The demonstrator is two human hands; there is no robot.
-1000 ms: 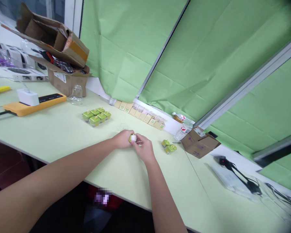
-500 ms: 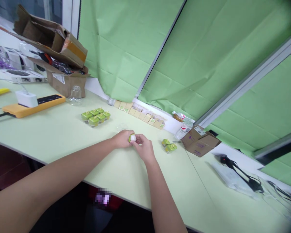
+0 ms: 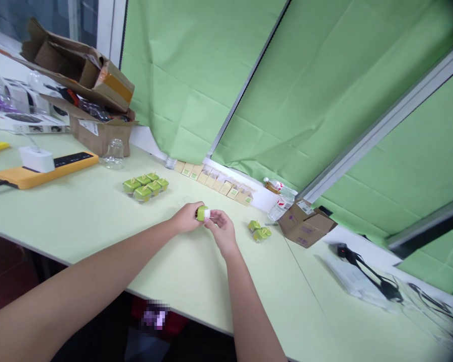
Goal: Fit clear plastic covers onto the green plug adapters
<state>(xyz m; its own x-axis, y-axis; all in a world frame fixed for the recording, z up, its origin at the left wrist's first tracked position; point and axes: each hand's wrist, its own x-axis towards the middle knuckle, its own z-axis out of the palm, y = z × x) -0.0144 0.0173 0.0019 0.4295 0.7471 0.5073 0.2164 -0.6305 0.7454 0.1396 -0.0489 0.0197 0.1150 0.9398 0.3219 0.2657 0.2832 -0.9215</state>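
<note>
My left hand (image 3: 187, 217) is closed around a small green-topped container (image 3: 201, 213) above the middle of the table. Against its right side sits a small white piece (image 3: 207, 214), which the fingers of my right hand (image 3: 222, 230) pinch. Whether the white piece is part of the container I cannot tell. Left of my hands stands a group of several green-topped clear containers (image 3: 145, 187) with yellowish bits on top. A smaller group of similar green-topped containers (image 3: 259, 232) is to the right of my right hand.
Along the wall runs a row of small kraft boxes (image 3: 213, 179). Clear plastic bottles (image 3: 280, 207) and a cardboard box (image 3: 305, 222) stand at the back right. An orange power strip (image 3: 47, 171), a clear plastic cup (image 3: 114, 154) and larger cartons (image 3: 98, 133) occupy the left. Black cables (image 3: 370, 274) lie far right.
The green-topped container has turned between my hands, so more of its green side shows. Both hands stay close together in nearly the same place. The whole view has shifted slightly.
</note>
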